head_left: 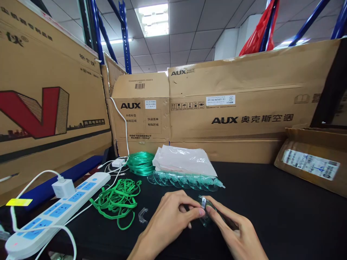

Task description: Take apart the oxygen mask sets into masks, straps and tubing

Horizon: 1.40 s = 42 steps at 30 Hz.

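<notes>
Low over the black table (271, 213), my left hand (165, 224) and my right hand (238, 234) meet around a clear greenish plastic mask (206, 213). Fingers of both hands pinch a small metal strip at the mask's top. Just behind lies a row of several stacked clear masks (187, 180). Small metal clips (142, 215) lie left of my left hand. A tangle of green elastic bands (118, 200) is further left, and a coil of green tubing (141, 162) sits behind it.
A pile of clear plastic bags (184, 159) rests behind the masks. A white and blue power strip (54, 209) with a charger and cables lies at the left. Big cardboard boxes (230, 104) wall the back and left; a smaller box (311, 159) stands at the right.
</notes>
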### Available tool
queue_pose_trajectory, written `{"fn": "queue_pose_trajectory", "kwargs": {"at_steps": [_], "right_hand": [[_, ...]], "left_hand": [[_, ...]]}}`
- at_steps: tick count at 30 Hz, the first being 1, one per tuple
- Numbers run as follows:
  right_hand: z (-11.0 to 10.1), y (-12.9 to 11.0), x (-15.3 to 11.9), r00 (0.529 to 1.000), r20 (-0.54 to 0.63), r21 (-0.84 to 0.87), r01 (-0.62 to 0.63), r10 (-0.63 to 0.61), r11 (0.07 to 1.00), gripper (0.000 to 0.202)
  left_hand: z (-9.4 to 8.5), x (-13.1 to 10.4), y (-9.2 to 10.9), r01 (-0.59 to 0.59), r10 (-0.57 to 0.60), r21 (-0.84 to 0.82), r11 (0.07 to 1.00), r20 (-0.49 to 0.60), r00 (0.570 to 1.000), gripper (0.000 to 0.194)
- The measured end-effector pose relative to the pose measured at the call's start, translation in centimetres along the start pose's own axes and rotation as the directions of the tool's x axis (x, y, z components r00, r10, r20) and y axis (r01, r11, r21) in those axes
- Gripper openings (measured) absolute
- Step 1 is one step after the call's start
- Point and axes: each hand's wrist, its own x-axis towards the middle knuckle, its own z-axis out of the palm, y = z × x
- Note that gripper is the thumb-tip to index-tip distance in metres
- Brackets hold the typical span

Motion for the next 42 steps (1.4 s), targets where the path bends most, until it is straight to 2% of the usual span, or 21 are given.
{"fn": "queue_pose_trajectory", "kwargs": {"at_steps": [5,10,14,18,34,39,42], "right_hand": [[-0.1,-0.1,-0.1,0.999,0.040,0.000,0.017,-0.017,1.000,0.057],[-0.2,0.4,0.1,0.998,0.064,-0.046,0.012,-0.009,0.999,0.054],[-0.1,0.7,0.2,0.993,0.066,-0.124,0.107,-0.099,0.986,0.048],[0.0,0.7,0.2,0.985,0.063,-0.127,0.169,-0.162,0.977,0.042],[-0.4,0.6,0.2,0.997,0.001,-0.043,0.079,-0.079,0.996,0.039],[-0.5,0.6,0.0,0.997,0.010,-0.040,0.074,-0.073,0.996,0.043],[-0.5,0.6,0.0,0.997,-0.028,-0.043,0.068,-0.070,0.997,0.045]], "left_hand": [[0.6,0.0,0.0,-0.010,0.011,0.015,1.000,-0.048,0.999,0.025],[0.2,-0.1,0.7,-0.006,0.007,0.015,1.000,-0.055,0.998,0.025],[0.0,-0.1,0.7,0.015,-0.016,-0.031,0.999,-0.036,0.999,0.025],[0.3,0.0,0.6,0.026,-0.028,-0.064,0.998,-0.034,0.999,0.025],[0.3,0.0,0.2,-0.036,0.040,-0.079,0.996,0.046,0.998,0.020],[0.8,-0.1,0.4,-0.006,0.006,-0.042,0.999,-0.002,1.000,0.023],[1.0,-0.2,0.4,-0.006,0.006,-0.014,1.000,-0.020,1.000,0.023]]}}
